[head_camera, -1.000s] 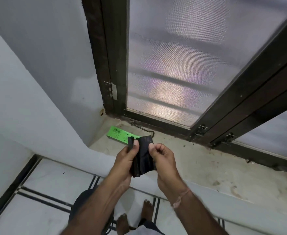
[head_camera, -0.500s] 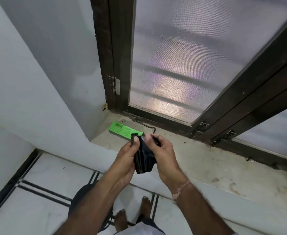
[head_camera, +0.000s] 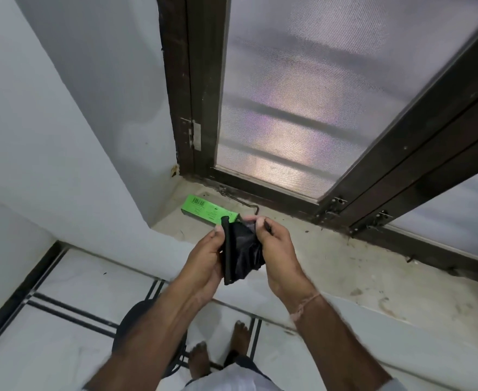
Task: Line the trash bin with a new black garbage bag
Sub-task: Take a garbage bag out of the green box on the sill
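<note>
A folded black garbage bag (head_camera: 240, 252) hangs between my two hands above the stone window ledge. My left hand (head_camera: 204, 258) grips its folded left edge, thumb at the top. My right hand (head_camera: 277, 249) pinches a loosened layer at the top right and pulls it away from the fold. A dark round trash bin (head_camera: 132, 325) stands on the floor under my left forearm, mostly hidden by the arm. A green box (head_camera: 204, 211) lies on the ledge just behind the bag.
The stone window ledge (head_camera: 345, 272) runs right below a dark-framed mesh window (head_camera: 302, 108). A metal hook latch (head_camera: 240, 200) lies near the frame. White walls close in on the left. My bare feet (head_camera: 201, 359) stand on white tiled floor with black stripes.
The bag's layers have been teased further apart as my right hand pulls the top edge rightward. Both hands have shifted slightly up and forward over the ledge.
</note>
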Motion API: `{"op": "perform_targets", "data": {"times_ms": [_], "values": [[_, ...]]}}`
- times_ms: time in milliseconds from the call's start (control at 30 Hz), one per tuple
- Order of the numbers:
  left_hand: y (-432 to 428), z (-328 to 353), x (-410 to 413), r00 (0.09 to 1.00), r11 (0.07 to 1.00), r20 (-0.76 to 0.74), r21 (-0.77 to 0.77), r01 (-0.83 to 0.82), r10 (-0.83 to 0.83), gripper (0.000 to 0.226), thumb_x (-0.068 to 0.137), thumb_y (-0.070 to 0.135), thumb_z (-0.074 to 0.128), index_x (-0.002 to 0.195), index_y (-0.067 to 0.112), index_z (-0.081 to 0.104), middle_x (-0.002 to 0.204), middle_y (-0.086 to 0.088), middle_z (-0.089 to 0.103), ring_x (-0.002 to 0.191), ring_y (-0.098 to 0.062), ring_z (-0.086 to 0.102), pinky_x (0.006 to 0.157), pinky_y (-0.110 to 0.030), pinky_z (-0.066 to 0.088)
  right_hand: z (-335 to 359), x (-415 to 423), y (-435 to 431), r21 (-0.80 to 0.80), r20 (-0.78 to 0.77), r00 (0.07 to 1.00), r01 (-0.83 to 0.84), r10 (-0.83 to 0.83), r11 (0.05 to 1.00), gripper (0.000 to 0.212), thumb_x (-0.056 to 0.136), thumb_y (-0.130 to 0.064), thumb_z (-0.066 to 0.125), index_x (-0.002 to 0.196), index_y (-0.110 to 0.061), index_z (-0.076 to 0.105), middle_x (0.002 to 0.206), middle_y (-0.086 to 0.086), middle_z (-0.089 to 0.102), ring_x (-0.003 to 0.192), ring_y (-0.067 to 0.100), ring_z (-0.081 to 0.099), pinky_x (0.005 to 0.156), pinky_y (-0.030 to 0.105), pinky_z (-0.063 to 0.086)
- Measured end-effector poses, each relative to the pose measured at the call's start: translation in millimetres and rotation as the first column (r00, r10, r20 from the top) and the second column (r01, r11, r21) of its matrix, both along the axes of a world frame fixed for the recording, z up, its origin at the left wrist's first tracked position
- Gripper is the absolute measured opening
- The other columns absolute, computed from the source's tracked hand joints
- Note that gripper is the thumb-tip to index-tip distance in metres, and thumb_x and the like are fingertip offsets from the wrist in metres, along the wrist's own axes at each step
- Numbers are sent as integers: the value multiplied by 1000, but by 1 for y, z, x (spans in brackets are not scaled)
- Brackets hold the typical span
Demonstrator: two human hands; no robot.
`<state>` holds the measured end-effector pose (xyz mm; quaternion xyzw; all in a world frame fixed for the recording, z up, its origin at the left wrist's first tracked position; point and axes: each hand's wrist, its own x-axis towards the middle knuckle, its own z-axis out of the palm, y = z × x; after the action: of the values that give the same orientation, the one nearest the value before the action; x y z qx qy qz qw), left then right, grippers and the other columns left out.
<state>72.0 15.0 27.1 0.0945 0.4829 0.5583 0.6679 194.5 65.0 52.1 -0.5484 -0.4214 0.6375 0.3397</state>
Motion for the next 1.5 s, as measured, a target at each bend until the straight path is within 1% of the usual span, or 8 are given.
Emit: {"op": "perform_targets", "data": {"times_ms": [267,467,667,800,967,1100,1300,1500], "values": [[-5,-1,-7,999,999,-45,36,-11,12,42,102,36,54,126,5,67,119,-21,73,112,-36,69,90,-48,59,-1,0,-3,57,129,991,-47,40,997,20,101,-20,66,92,-3,68,66,1,59,51,10,49,43,19,38],[-9,2,-4,998,1000,-60,9,-12,12,55,100,48,49,129,4,63,121,-22,72,113,-38,68,89,-49,57,-5,1,-5,55,149,989,-4,-4,999,19,107,-15,56,91,-10,65,65,-1,56,51,14,42,41,21,30],[-13,0,-6,998,999,-59,-13,-34,33,51,101,41,53,129,-1,62,126,-27,67,120,-43,64,101,-65,48,-2,-1,-6,32,32,998,-52,51,998,33,108,-32,53,107,-6,73,87,1,75,77,9,70,57,23,55],[-16,-2,-10,999,999,-14,-3,-39,39,50,102,48,48,125,9,68,119,-20,73,110,-36,72,87,-52,60,-4,2,-8,70,69,988,-143,138,987,20,94,-21,75,96,-2,73,79,3,72,71,15,68,55,23,52],[-19,-6,-13,994,999,-111,37,-5,9,48,102,47,50,124,10,70,122,-17,73,117,-35,68,97,-52,56,-6,3,-8,83,87,994,-68,61,994,14,100,-13,67,87,-8,67,69,-2,63,60,7,57,50,16,46],[-21,-6,-14,995,1000,-104,7,-6,6,49,104,50,42,121,15,72,119,-16,74,107,-32,72,76,-43,60,-5,4,-7,108,129,990,-67,53,992,17,105,-9,57,92,-8,69,69,-5,65,56,5,57,45,14,43],[-23,-6,-13,995,999,-101,48,16,-11,46,101,46,52,129,13,67,125,-15,72,120,-33,66,102,-51,52,-2,2,-10,66,47,988,-151,148,986,31,104,-32,60,102,-5,73,69,-8,69,54,1,60,41,15,39],[-24,-6,-11,997,999,-69,33,-17,19,44,105,47,44,122,19,73,125,-15,72,117,-32,69,100,-55,53,-7,3,-9,104,102,986,-141,130,985,18,99,-14,69,81,-12,64,68,-2,64,55,6,58,44,15,43]]}}
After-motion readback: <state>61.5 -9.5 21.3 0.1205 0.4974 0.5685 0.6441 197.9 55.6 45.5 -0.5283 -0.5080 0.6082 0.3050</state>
